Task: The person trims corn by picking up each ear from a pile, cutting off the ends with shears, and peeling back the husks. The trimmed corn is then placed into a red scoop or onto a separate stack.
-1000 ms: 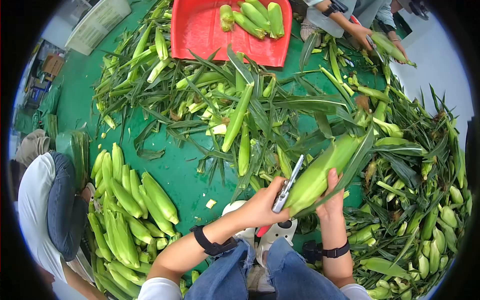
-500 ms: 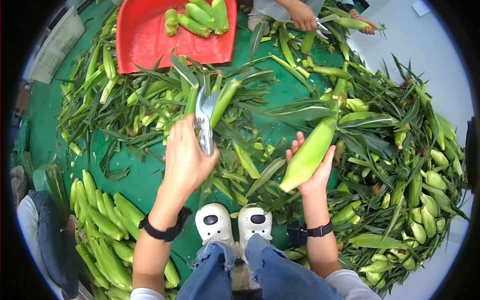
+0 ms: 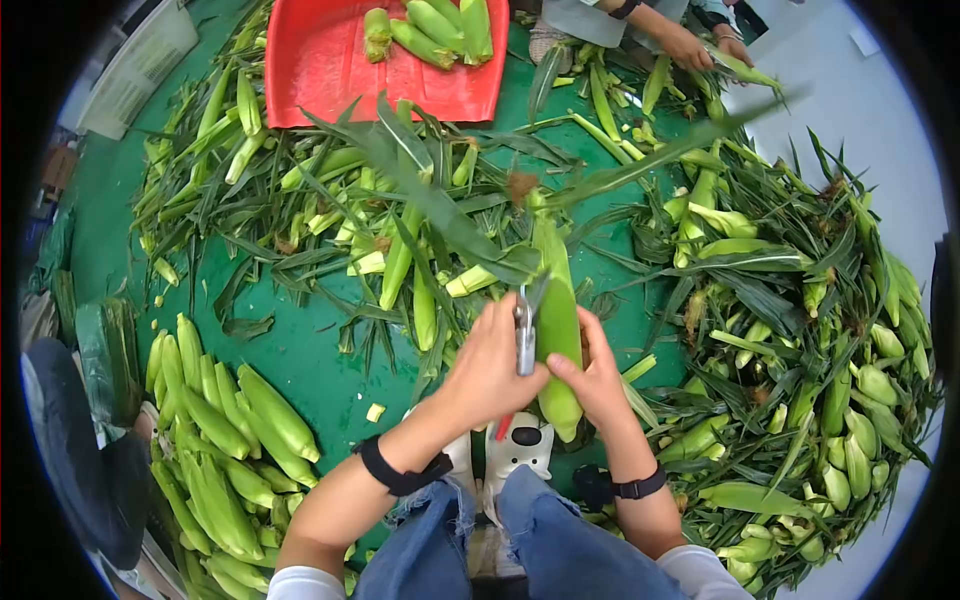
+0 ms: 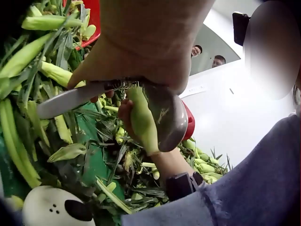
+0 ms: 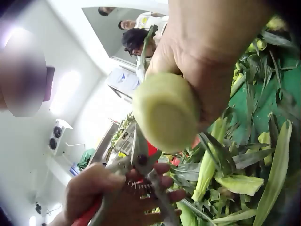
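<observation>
In the head view my left hand point(image 3: 490, 365) grips a pair of pruning shears point(image 3: 526, 338) with grey metal handles. Their blades lie against the upper part of a green, husk-covered corn cob point(image 3: 560, 340). My right hand point(image 3: 600, 375) holds that cob from the right, thumb across its front. Long leaves point(image 3: 450, 215) fan out from the cob's top, and its blunt pale end points toward my body. The right wrist view has this round cut end point(image 5: 171, 117) close up, with the shears' pivot and spring point(image 5: 141, 162) beyond it.
A red scoop point(image 3: 390, 90) with several trimmed cobs stands at the far side. Leaf scraps point(image 3: 330, 230) cover the green floor before me. Trimmed cobs point(image 3: 225, 450) are heaped at left, untrimmed corn point(image 3: 800, 390) at right. Another person's hands point(image 3: 690, 48) hold corn at far right.
The left hand swung away up and left with the shears, then came back against the cob. The right hand moved left, bringing the cob from a slant to nearly upright, close to the shears.
</observation>
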Demonstrator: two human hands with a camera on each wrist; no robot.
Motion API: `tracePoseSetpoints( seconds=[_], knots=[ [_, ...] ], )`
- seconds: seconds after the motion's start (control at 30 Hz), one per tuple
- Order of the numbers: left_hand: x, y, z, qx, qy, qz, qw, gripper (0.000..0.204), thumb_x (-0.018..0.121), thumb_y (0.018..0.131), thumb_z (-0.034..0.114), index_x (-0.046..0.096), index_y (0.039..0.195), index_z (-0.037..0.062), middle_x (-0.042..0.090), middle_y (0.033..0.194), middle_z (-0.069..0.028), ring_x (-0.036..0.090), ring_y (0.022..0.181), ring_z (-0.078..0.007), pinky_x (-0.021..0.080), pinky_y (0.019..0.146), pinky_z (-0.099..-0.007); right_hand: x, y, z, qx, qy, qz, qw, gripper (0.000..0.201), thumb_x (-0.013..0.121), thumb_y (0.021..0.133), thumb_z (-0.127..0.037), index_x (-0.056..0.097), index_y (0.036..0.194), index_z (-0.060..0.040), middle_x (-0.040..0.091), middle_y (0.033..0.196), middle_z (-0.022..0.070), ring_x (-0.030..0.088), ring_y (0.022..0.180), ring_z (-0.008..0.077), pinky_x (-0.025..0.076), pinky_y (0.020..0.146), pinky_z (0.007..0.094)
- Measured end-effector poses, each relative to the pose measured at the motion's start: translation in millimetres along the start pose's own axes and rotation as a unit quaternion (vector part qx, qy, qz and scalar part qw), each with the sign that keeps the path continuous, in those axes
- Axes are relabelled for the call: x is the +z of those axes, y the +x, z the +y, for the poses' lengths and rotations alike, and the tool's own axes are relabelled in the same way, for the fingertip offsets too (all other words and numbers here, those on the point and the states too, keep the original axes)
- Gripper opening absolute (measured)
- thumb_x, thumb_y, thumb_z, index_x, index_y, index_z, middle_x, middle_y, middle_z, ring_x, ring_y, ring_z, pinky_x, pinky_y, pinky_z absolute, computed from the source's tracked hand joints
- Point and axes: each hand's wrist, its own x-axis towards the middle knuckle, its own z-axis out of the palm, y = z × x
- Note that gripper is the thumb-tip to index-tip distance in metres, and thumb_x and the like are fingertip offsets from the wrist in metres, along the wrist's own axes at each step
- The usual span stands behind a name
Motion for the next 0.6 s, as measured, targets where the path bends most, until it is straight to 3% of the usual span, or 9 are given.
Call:
tracePoseSetpoints(
  seconds=[0.1,0.13,0.17,0.23,0.27,0.3,0.37,0.4,0.6],
  knots=[
    [-20.5,4.2,7.9,-0.114,-0.003,-0.088,0.990,0.061,0.068,0.069,0.012,0.040,0.121,-0.0026,0.056,0.096,-0.0213,0.057,0.088,-0.0391,0.048,0.077,-0.0425,-1.7,-2.4,-6.4,0.009,-0.027,0.008,1.000,0.069,0.073,0.080,-0.018,0.036,0.136,-0.0019,0.052,0.126,0.0133,0.052,0.114,0.0207,0.042,0.096,0.0339],
    [-23.0,1.3,1.6,-0.179,-0.040,-0.120,0.976,0.060,0.062,0.070,0.008,0.043,0.127,0.0026,0.058,0.092,-0.0117,0.061,0.083,-0.0218,0.048,0.076,-0.0343,-4.2,-3.1,-10.4,0.021,-0.031,0.020,0.999,0.069,0.073,0.079,-0.019,0.037,0.136,-0.0022,0.054,0.124,0.0131,0.054,0.112,0.0214,0.043,0.095,0.0343],
    [-26.4,-4.0,-6.4,-0.160,-0.096,-0.127,0.974,0.063,0.061,0.069,0.008,0.042,0.128,0.0033,0.058,0.092,-0.0109,0.060,0.083,-0.0202,0.048,0.076,-0.0339,-6.3,-4.8,-13.2,0.035,-0.033,0.032,0.998,0.069,0.074,0.079,-0.021,0.038,0.135,-0.0026,0.055,0.121,0.0130,0.056,0.110,0.0222,0.044,0.094,0.0347],
    [-39.7,-7.2,-5.7,-0.123,-0.206,-0.134,0.962,0.068,0.060,0.068,0.006,0.040,0.132,0.0045,0.059,0.093,-0.0091,0.059,0.083,-0.0170,0.048,0.077,-0.0332,-17.3,-1.5,-18.3,-0.054,-0.184,0.032,0.981,0.068,0.075,0.076,-0.021,0.042,0.133,-0.0050,0.059,0.117,0.0123,0.059,0.106,0.0247,0.046,0.091,0.0356],
    [-50.7,-5.7,-2.3,-0.166,-0.100,-0.210,0.958,0.076,0.058,0.066,0.005,0.034,0.138,0.0015,0.056,0.100,-0.0112,0.057,0.092,-0.0207,0.046,0.084,-0.0342,-21.6,-0.2,-21.2,-0.099,-0.256,0.029,0.961,0.068,0.076,0.075,-0.022,0.044,0.132,-0.0062,0.061,0.115,0.0119,0.061,0.103,0.0259,0.047,0.090,0.0361],
    [-39.9,-13.2,-30.4,-0.054,-0.073,-0.175,0.980,0.081,0.059,0.066,0.007,0.029,0.141,-0.0006,0.053,0.107,-0.0159,0.054,0.100,-0.0258,0.043,0.091,-0.0351,-23.8,-1.3,-26.8,-0.100,-0.324,0.019,0.941,0.067,0.076,0.073,-0.021,0.046,0.131,-0.0064,0.061,0.115,0.0115,0.061,0.104,0.0268,0.047,0.090,0.0359],
    [-48.8,-5.4,-21.2,-0.071,-0.061,-0.191,0.977,0.084,0.061,0.066,0.010,0.026,0.142,-0.0008,0.051,0.111,-0.0181,0.051,0.103,-0.0282,0.041,0.093,-0.0354,-25.4,-5.9,-43.3,-0.101,-0.455,-0.003,0.885,0.066,0.077,0.069,-0.018,0.050,0.128,-0.0069,0.062,0.115,0.0106,0.060,0.106,0.0286,0.047,0.091,0.0354],
    [-50.6,-4.8,-23.0,-0.060,-0.067,-0.182,0.979,0.085,0.062,0.066,0.012,0.026,0.142,-0.0012,0.052,0.111,-0.0185,0.051,0.100,-0.0278,0.042,0.090,-0.0349,-24.6,-8.0,-49.7,-0.106,-0.484,-0.005,0.869,0.066,0.078,0.064,-0.016,0.053,0.125,-0.0088,0.062,0.116,0.0114,0.060,0.104,0.0320,0.049,0.089,0.0372],
    [-61.5,9.3,-26.0,-0.084,-0.062,-0.258,0.961,0.078,0.062,0.066,0.012,0.033,0.137,0.0000,0.055,0.103,-0.0157,0.054,0.091,-0.0226,0.045,0.081,-0.0333,-38.1,-9.0,-58.9,-0.182,-0.583,-0.061,0.790,0.069,0.079,0.058,-0.014,0.056,0.123,-0.0100,0.061,0.113,0.0098,0.059,0.100,0.0297,0.049,0.083,0.0398]
  ],
)
